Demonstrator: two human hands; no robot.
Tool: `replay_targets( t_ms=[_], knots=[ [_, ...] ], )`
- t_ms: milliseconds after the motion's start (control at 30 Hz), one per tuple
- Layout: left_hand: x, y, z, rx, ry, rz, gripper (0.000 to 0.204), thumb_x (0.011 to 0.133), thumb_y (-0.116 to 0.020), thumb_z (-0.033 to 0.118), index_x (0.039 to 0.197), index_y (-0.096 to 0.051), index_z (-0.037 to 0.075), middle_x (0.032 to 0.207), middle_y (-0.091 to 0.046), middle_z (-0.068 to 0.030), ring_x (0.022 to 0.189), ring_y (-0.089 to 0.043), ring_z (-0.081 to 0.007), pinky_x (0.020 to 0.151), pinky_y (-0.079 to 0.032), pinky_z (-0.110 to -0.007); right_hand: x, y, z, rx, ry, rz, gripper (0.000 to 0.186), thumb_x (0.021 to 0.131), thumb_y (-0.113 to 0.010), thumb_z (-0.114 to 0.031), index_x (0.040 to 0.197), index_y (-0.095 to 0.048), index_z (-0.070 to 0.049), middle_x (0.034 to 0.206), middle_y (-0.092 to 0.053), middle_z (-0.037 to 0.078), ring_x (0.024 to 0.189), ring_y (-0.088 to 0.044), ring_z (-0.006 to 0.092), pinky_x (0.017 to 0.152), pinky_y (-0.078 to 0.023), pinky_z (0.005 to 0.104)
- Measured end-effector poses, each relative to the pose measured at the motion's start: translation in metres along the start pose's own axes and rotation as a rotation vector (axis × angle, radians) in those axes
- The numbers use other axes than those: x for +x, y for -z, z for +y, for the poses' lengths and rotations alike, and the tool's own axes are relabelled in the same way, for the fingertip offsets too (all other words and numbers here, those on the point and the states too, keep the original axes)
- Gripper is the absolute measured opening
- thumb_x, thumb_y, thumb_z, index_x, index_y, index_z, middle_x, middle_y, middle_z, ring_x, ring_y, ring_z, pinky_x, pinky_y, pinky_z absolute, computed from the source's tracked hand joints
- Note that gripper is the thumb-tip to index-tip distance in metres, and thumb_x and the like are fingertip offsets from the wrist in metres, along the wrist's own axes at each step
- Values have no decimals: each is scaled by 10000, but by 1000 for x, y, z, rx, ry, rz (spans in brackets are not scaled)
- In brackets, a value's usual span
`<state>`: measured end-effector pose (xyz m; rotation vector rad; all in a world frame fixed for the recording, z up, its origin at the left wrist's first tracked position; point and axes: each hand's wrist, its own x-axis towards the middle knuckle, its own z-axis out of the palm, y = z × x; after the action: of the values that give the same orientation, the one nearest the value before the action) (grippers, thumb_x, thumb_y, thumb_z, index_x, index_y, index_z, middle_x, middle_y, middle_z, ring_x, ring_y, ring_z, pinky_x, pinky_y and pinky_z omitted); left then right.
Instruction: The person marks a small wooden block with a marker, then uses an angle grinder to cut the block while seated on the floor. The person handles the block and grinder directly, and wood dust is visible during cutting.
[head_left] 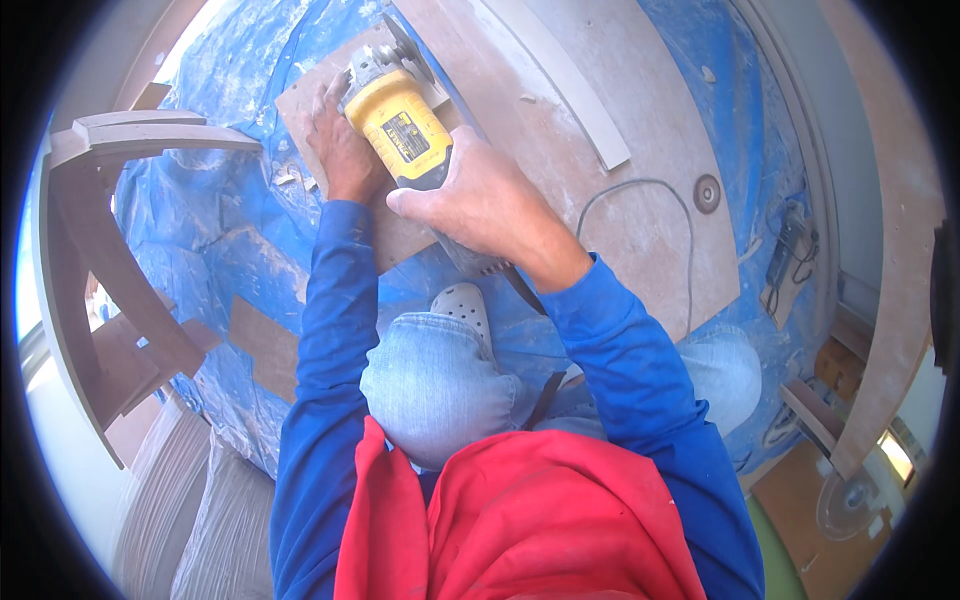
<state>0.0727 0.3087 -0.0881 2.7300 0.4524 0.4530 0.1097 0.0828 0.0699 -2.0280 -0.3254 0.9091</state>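
My right hand [488, 195] is wrapped round the rear body of a yellow and black angle grinder [405, 125]. The grinder's dark disc [412, 50] stands edge-on at its far end, above a brown board [300, 98]; whether disc and board touch I cannot tell. On that board lies my left hand [343, 150], its fingers stretched forward beside the grinder's metal head. The thumb is hidden behind the tool. A dark cord [525, 290] leaves the grinder's rear end near my right wrist.
Blue plastic sheeting [215, 215] covers the floor. A large curved panel [640, 240] on the right bears a pale strip [565, 80], a loop of cable [640, 183] and a small round disc [707, 193]. Curved wooden framework [75, 240] rises at the left. Another tool [783, 250] lies far right.
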Motion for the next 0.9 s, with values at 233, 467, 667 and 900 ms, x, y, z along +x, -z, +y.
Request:
replay_targets(
  t_ms=[233, 467, 667, 900],
  knots=[
    [-1, 3, 5, -60, -40, 72, 601, 961, -746, 413, 1530, -641, 254, 1715, -424, -71, 1642, -266, -408, 1334, -110, -654, -5, 3, -4, -9, -24, -20, 750, 805, -876, -412, 1265, -598, 112, 1170, -743, 334, 1105, -759, 452, 969, -609, 481],
    [3, 3, 2, 0, -25, 23, 620, 953, -750, 425, 1539, -636, 257, 1713, -425, -84, 1638, -270, -414, 1333, -113, -649, 2, 2, -4, 1, -13, -11, 750, 812, -887, -394, 1289, -602, 110, 1147, -743, 284, 1051, -755, 362, 929, -602, 431],
    [2, 5, 4, -27, -13, 29, 633, 948, -750, 430, 1543, -636, 245, 1706, -430, -97, 1637, -273, -415, 1331, -117, -645, 4, 1, -2, -16, -4, -15, 757, 822, -890, -386, 1308, -600, 118, 1132, -746, 253, 1023, -752, 311, 914, -599, 401],
    [2, 6, 7, -74, 23, 36, 641, 946, -755, 426, 1548, -632, 241, 1700, -434, -100, 1638, -274, -408, 1331, -116, -646, 7, 3, -3, -11, -19, -34, 772, 825, -888, -383, 1338, -596, 115, 1152, -748, 256, 1040, -756, 322, 921, -599, 407]
  ],
)
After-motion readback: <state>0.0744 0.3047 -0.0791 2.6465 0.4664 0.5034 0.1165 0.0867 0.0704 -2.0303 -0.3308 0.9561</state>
